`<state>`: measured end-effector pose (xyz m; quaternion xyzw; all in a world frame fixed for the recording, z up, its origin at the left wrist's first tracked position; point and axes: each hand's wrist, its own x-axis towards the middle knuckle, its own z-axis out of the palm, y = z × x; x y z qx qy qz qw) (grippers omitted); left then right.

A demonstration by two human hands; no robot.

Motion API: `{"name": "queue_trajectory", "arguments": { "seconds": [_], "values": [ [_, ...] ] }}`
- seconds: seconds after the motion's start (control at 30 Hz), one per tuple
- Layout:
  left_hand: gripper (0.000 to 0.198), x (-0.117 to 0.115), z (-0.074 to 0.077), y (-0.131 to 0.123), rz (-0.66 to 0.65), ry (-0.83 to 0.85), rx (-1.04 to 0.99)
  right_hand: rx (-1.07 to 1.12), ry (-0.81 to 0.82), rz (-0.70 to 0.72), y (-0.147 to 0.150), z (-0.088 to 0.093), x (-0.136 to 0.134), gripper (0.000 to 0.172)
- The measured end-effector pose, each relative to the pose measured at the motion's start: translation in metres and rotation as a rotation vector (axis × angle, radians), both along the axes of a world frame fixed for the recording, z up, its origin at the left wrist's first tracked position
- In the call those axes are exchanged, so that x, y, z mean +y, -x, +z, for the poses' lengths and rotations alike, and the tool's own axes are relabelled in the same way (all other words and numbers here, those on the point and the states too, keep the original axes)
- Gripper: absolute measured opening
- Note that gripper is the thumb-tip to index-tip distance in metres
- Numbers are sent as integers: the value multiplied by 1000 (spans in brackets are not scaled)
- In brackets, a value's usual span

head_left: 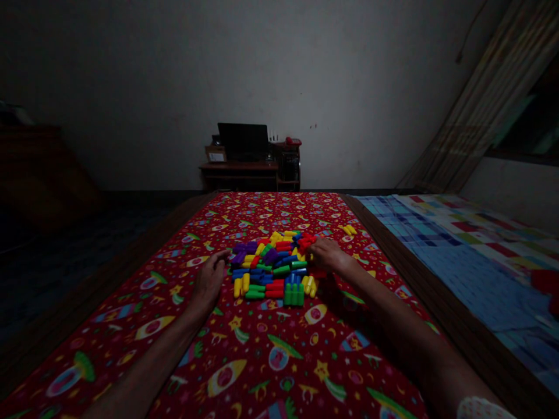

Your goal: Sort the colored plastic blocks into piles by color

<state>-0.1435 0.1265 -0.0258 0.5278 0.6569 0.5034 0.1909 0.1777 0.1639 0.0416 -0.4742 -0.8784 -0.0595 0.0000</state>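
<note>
A pile of plastic building blocks [282, 270] in red, yellow, green, blue and purple, shaped like joined tubes, lies on the red patterned cloth [271, 343]. My left hand [211, 278] rests at the pile's left edge, fingers stretched out near the purple blocks [239, 254], holding nothing that I can see. At the right side of the pile, my right hand [328, 255] has its fingers bent in and closed on a red block [307, 241]; the fingertips are partly hidden. A green block [294, 295] stands at the near edge.
A yellow block [349, 230] lies apart, beyond my right hand. Behind the cloth, a monitor [243, 141] sits on a small desk [238, 167] against the wall. Blue and checkered bedding [419, 250] spreads on the right. A dark wooden cabinet [39, 174] stands far left.
</note>
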Motion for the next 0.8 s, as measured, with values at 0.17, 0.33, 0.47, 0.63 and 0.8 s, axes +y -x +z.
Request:
{"name": "queue_trajectory", "arguments": {
  "seconds": [0.17,0.33,0.47,0.63,0.8],
  "values": [
    [39,-3,7,-3,6,13,40,77,189,5,-8,22,12,31],
    [38,-7,14,-8,10,26,69,291,213,-92,-46,49,32,35],
    [37,-6,13,-7,13,17,102,231,53,-500,-87,31,42,36],
    [39,-3,8,-5,-9,0,97,243,-98,-667,-99,12,47,38],
    [39,-4,8,-7,-18,4,83,247,-30,-299,-45,37,29,30]
  ]
}}
